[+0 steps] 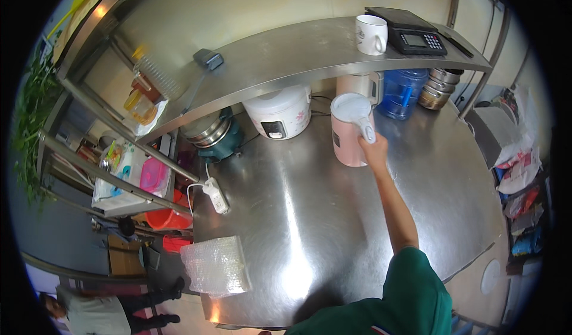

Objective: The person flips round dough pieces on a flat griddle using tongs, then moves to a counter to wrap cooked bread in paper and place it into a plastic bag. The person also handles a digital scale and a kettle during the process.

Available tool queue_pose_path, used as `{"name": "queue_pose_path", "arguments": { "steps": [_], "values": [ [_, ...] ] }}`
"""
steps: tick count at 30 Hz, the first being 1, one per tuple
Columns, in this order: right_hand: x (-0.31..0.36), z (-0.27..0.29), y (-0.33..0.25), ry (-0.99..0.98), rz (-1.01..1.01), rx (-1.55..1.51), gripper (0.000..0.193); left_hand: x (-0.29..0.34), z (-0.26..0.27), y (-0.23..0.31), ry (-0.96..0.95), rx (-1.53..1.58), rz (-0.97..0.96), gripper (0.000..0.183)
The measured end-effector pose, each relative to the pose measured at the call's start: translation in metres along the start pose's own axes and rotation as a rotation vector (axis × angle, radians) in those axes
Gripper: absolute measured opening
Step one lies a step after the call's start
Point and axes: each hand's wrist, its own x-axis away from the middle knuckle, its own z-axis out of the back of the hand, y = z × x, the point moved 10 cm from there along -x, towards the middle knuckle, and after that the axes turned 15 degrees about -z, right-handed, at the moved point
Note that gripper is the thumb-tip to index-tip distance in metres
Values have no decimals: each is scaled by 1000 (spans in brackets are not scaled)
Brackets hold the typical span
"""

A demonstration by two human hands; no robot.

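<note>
With the left hand out of view, the right hand (374,151) was clamped on the handle (366,129) of the pink kettle (349,137) toward the back of the table (257,199), so gripping looked done but lifting unconfirmed.

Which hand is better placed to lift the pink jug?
Right, most likely: the right hand is at the white handle of the pink jug, while the left hand is out of view.
</note>
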Motion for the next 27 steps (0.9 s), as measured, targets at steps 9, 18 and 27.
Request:
{"name": "queue_pose_path", "arguments": {
  "steps": [9,18,27],
  "values": [
    [45,80,-206,-316,120,-462,19,43,-8,-20,70,18,-29,28],
    [5,-51,-359,-258,387,-329,31,79,-14,-29,161,-36,-200,31],
    [-17,-141,-398,288,735,136,47,101,-46,-74,171,51,2,30]
  ]
}}
